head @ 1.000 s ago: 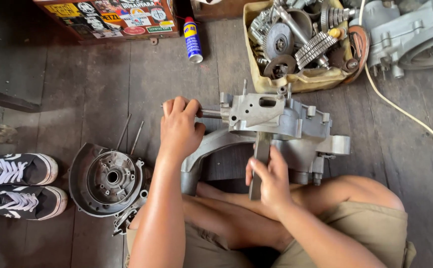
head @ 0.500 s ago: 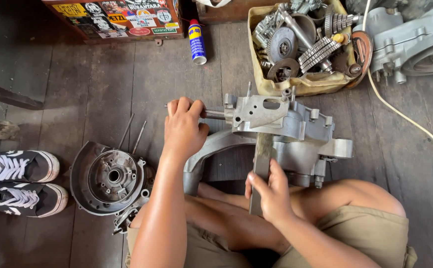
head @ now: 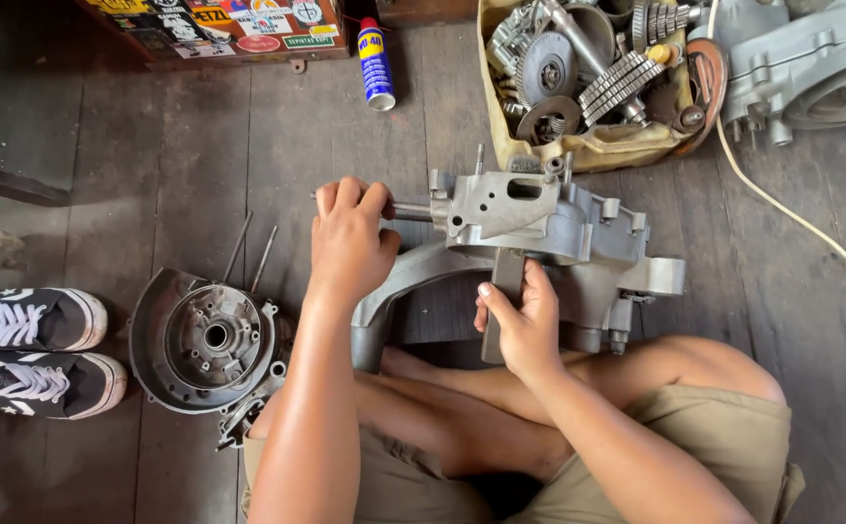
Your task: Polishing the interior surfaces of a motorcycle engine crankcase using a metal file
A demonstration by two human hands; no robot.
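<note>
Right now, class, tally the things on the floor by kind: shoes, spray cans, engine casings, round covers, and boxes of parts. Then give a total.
Shoes: 2
Spray cans: 1
Engine casings: 2
Round covers: 1
Boxes of parts: 1
Total: 7

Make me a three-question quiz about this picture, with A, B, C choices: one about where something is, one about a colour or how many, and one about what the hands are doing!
1. Where is the spray can?
A. on the floor beyond the engine case
B. in the person's lap
C. inside the shoes

2. How many shoes lie at the left?
A. one
B. two
C. four

3. What is the right hand doing?
A. resting flat on the floor
B. gripping a flat metal bar
C. holding the can

Answers:
1 A, the can stands on the boards above the case.
2 B, a black and white pair.
3 B, fingers wrap the bar under the case; the left hand grips a rod.
</note>
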